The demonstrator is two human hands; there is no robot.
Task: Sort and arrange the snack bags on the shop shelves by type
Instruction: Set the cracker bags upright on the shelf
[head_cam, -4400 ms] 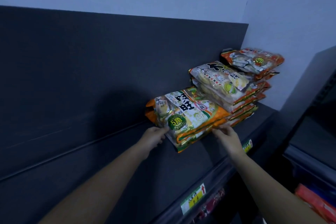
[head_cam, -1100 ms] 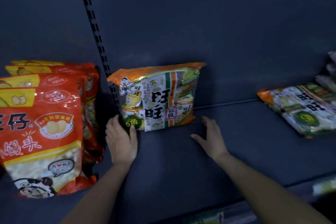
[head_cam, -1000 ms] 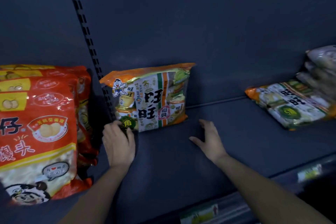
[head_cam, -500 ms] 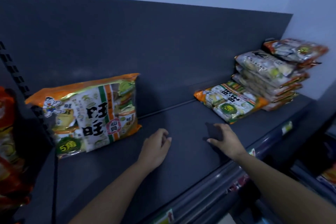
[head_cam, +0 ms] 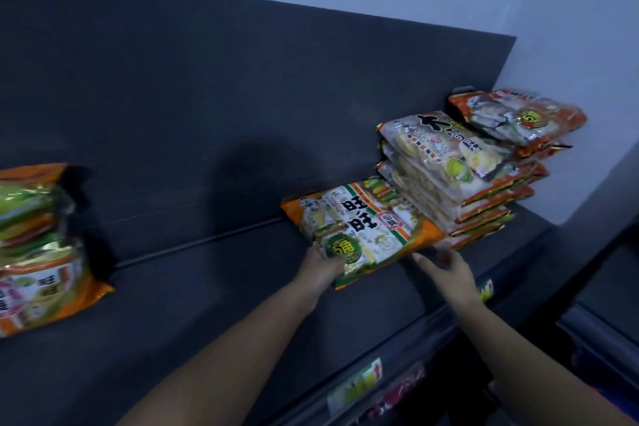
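An orange, green and white snack bag (head_cam: 363, 228) lies flat on the dark shelf (head_cam: 214, 287), its far end tucked against a stack of several similar bags (head_cam: 460, 180). My left hand (head_cam: 321, 264) grips the bag's near left corner, its fingertips hidden under the bag. My right hand (head_cam: 444, 263) reaches the bag's near right edge, fingers loosely extended and touching it. Another bag of the same kind (head_cam: 38, 252) stands upright against the back panel at the far left.
The shelf's front rail carries price labels (head_cam: 356, 387). A white wall (head_cam: 570, 45) closes the right end behind the stack. A lower dark shelf unit (head_cam: 608, 287) stands at the right. Bare shelf lies between the upright bag and the flat one.
My view swung right from the upright bag. Both hands moved off the bare shelf to the flat bag beside the stack, the left now gripping its corner.
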